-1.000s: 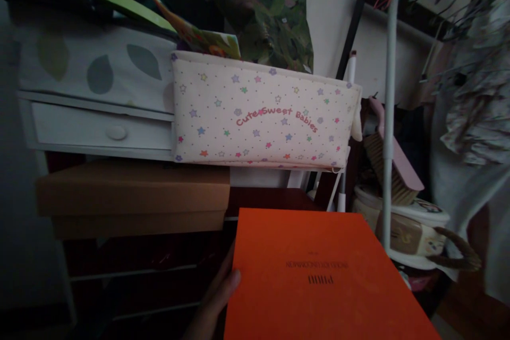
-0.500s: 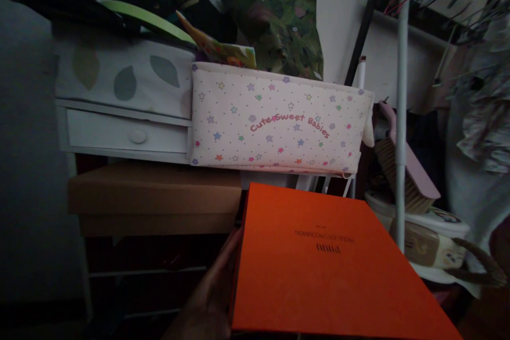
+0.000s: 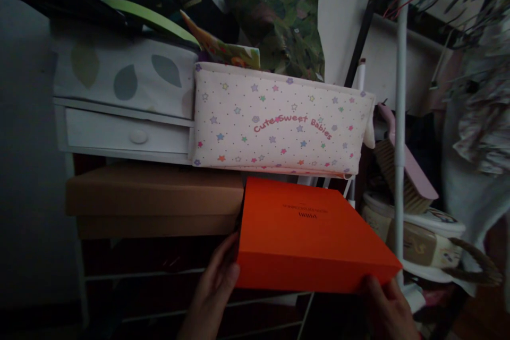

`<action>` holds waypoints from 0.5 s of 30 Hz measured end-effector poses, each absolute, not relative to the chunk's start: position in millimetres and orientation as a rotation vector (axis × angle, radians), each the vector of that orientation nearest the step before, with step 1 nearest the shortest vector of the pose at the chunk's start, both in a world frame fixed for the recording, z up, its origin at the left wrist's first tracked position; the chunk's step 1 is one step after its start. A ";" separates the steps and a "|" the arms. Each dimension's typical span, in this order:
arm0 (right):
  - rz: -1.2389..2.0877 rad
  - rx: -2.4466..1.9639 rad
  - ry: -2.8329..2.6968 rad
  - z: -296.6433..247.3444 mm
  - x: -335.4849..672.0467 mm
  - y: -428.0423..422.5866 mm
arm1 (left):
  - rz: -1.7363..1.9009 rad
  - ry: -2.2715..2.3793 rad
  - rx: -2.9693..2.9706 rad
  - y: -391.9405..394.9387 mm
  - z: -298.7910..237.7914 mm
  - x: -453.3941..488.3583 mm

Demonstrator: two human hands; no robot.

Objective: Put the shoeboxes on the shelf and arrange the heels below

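Observation:
A flat orange box [image 3: 306,234] with small dark lettering on its lid is held level in front of a shelf. My left hand [image 3: 213,289] grips its near left corner, thumb on the box's front edge. My right hand [image 3: 388,308] holds the near right corner from below. The box's far edge reaches under a cream fabric organiser [image 3: 279,122] printed with stars and "Cute Sweet Babies". A brown cardboard box [image 3: 153,199] lies just to the left of the orange one, almost touching it.
A white drawer unit [image 3: 123,133] with a leaf-patterned box on top stands at the left. A white pole [image 3: 399,117], a pink brush [image 3: 398,170] and a round tin [image 3: 418,228] crowd the right. Clothes hang at far right. Wire shelves run below.
The orange box has moved forward and levelled out, its far end now under the fabric organiser. My right hand has come into view at the near right corner.

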State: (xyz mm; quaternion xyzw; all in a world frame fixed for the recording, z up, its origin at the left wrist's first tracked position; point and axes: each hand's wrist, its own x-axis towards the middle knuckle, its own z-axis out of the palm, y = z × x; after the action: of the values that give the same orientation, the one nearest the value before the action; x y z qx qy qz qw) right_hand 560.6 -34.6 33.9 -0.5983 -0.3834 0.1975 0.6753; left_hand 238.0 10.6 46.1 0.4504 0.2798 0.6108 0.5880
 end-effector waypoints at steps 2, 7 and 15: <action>0.523 -1.261 -0.874 41.1 559.9 -23.2 | 1.446 0.722 1.089 10.3 47.7 240.6; 0.640 -1.074 -0.875 53.4 567.4 6.6 | 1.537 0.787 1.325 11.2 39.7 245.3; 0.689 -1.073 -0.922 82.2 567.5 40.4 | 1.477 0.832 1.670 12.5 27.3 248.0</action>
State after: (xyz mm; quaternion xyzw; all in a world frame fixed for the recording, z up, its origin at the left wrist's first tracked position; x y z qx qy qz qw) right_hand 567.5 40.4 82.2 -0.4830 -0.4148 0.3102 0.7060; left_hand 248.0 12.5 27.3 0.6515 0.3247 0.5760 0.3719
